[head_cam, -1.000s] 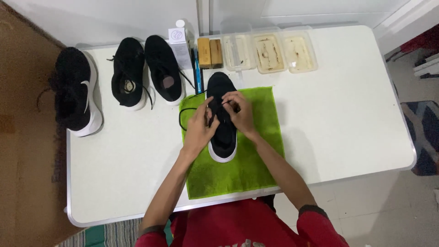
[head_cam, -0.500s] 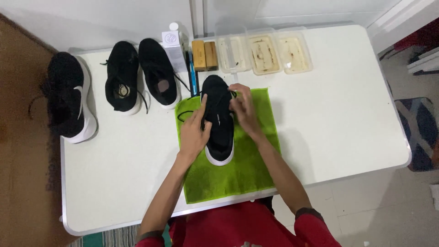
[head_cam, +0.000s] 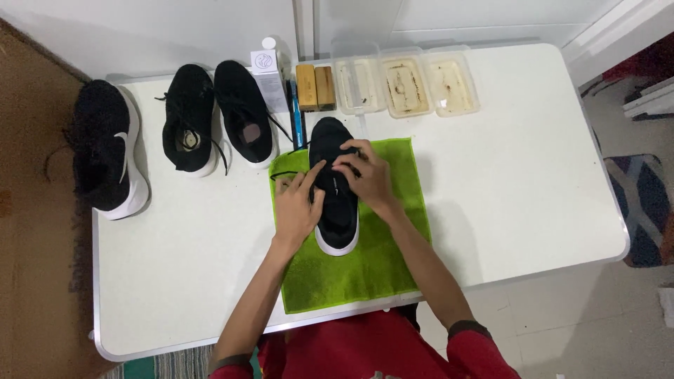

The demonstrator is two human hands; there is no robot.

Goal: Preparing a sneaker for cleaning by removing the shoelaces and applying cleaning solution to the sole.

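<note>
Fingers [head_cam: 319, 170] of both hands pinch the laces of a black, white-soled shoe [head_cam: 335, 210]

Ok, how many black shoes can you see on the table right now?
4. One lies on its side at the left edge; two stand side by side at the back left; one sits on the green cloth under both hands. None looks hidden.

A white table [head_cam: 533, 175] carries three black sneakers [head_cam: 188, 118], a green towel [head_cam: 393, 260], three clear plastic trays [head_cam: 406, 85] and two wooden blocks [head_cam: 315, 87].
</note>
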